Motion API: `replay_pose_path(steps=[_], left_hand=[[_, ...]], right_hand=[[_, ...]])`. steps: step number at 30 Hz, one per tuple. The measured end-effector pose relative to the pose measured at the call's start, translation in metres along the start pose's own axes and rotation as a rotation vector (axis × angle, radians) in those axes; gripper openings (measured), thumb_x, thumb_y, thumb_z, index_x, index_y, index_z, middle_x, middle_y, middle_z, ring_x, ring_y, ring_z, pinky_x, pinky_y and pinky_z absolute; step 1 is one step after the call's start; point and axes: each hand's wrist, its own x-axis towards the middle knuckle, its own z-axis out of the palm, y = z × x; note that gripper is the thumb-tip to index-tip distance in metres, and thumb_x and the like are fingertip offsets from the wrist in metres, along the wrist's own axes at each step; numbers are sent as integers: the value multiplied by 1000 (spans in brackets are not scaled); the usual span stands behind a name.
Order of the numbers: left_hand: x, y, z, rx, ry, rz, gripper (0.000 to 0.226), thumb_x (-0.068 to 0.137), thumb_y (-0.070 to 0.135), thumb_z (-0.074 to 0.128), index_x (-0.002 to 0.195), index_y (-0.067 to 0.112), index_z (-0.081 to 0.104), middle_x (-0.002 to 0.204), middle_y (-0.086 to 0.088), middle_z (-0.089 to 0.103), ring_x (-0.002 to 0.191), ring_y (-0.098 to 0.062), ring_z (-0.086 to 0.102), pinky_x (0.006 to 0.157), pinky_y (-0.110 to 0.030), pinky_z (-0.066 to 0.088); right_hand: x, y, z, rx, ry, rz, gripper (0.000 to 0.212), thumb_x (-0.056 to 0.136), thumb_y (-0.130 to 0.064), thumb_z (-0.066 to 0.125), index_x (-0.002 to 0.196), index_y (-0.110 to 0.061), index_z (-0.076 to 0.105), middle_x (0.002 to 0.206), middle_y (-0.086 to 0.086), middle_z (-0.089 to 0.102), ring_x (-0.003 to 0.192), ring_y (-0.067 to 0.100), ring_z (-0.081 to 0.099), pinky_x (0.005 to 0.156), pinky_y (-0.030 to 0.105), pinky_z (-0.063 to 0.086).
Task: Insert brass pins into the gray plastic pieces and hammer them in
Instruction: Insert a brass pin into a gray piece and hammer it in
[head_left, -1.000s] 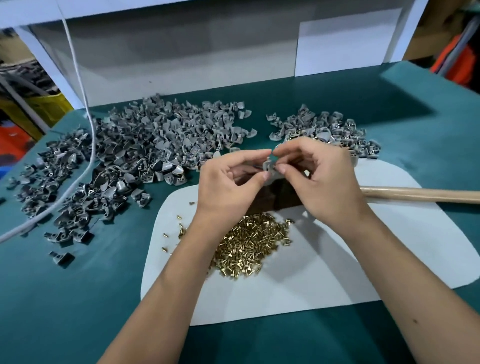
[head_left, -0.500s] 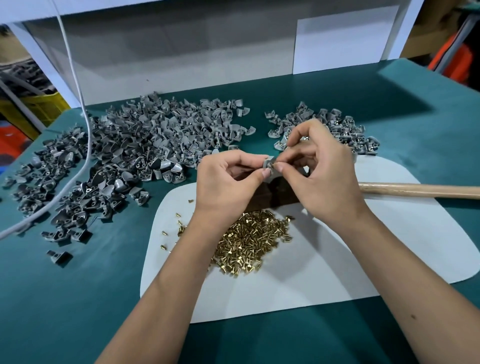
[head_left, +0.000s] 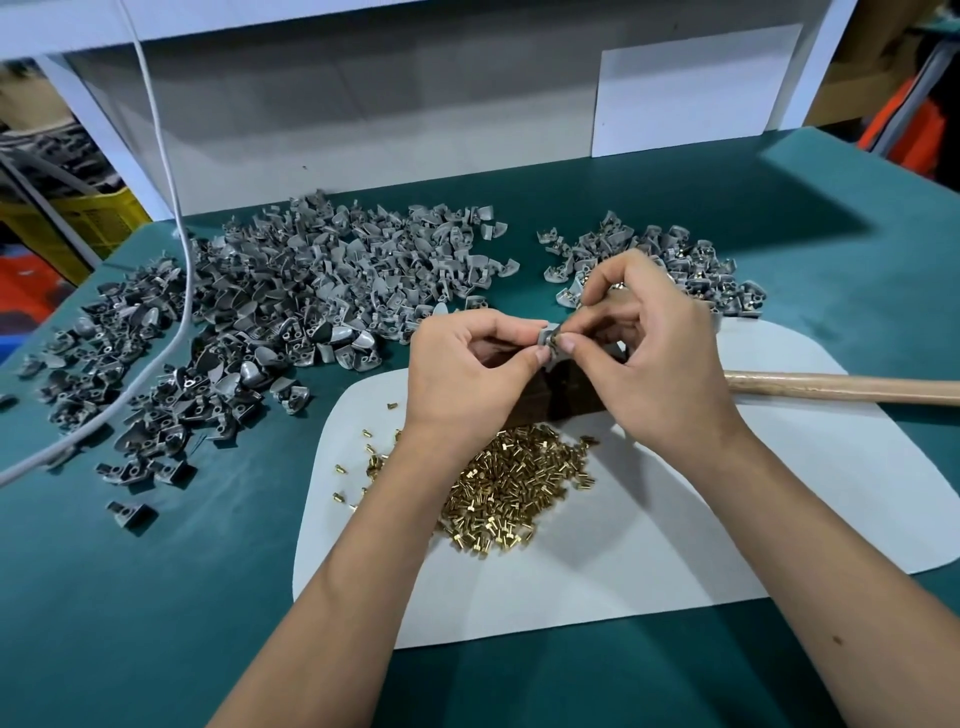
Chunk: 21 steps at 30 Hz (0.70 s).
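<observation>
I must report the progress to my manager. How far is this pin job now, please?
Done: the smaller pile at the back right seems to hold pieces with brass already in them. In hand: the left hand pinches one gray piece while the right hand sets a pin into it; the hammer handle lies unused. Left: the much larger gray pile and the heap of brass pins.

Left hand (head_left: 467, 371) and right hand (head_left: 649, 358) raised together, fingertips meeting, thumbs and forefingers pinched, forearms angled inward
</observation>
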Motion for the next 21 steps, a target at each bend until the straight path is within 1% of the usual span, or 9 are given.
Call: replay_pose_path(steps=[3,7,11,13,15,16,18,19,21], left_hand=[[-1,0,2,-4,9,3,20,78,-7,82,85,12,79,89,-3,80,85,-16,77,83,-31,61],[-2,1,5,7,12,-18,20,79,-8,81,82,11,78,86,-4,80,83,-17,77,81,-31,62],[-3,2,7,14,37,-56,15,79,-6,81,80,8,78,85,-5,79,82,-20,78,83,-41,63],[-4,2,8,24,54,-79,15,79,-4,81,79,10,78,84,-4,79,80,-21,78,81,-47,64],[-4,2,7,30,54,-90,14,79,-2,82,79,11,78,82,-3,79,79,-22,77,78,-48,64],[-3,3,5,33,49,-82,14,79,-2,83,80,11,78,82,-3,79,79,-20,77,78,-45,64],[-2,5,1,32,16,-36,18,76,-4,85,85,10,76,83,-3,79,78,-17,77,78,-34,62],[-1,6,-1,26,-10,-15,25,74,-5,86,91,10,76,85,-5,78,79,-16,76,78,-29,61],[0,7,-4,12,-50,12,39,71,-7,87,102,13,76,88,-7,77,81,-16,75,80,-26,60]], right_hand=[[-1,-1,2,-19,10,-19,34,80,-2,76,97,-21,52,77,-9,72,77,12,72,71,24,58],[-3,-2,4,-52,12,-35,35,78,6,73,94,-18,53,75,-6,67,75,12,68,65,20,54],[-4,-5,7,-129,20,-81,30,76,8,71,87,-14,54,74,-4,62,70,13,63,62,30,53],[-6,-6,8,-153,29,-106,28,76,7,71,83,-15,55,73,-4,61,68,13,61,62,31,51],[-6,-5,9,-141,35,-101,26,78,5,71,82,-14,55,72,-4,61,68,13,61,62,33,52],[-6,-4,9,-119,38,-89,24,79,4,71,83,-14,55,72,-3,62,68,13,62,64,35,53],[-6,-3,8,-58,46,-61,21,81,2,72,85,-11,56,75,-1,63,70,17,64,66,43,55],[-6,-3,8,-23,50,-46,21,82,2,72,87,-11,57,76,0,64,70,19,65,66,45,56],[-5,-3,7,35,46,-27,21,83,1,72,89,-12,56,76,0,65,71,19,66,66,45,56]])
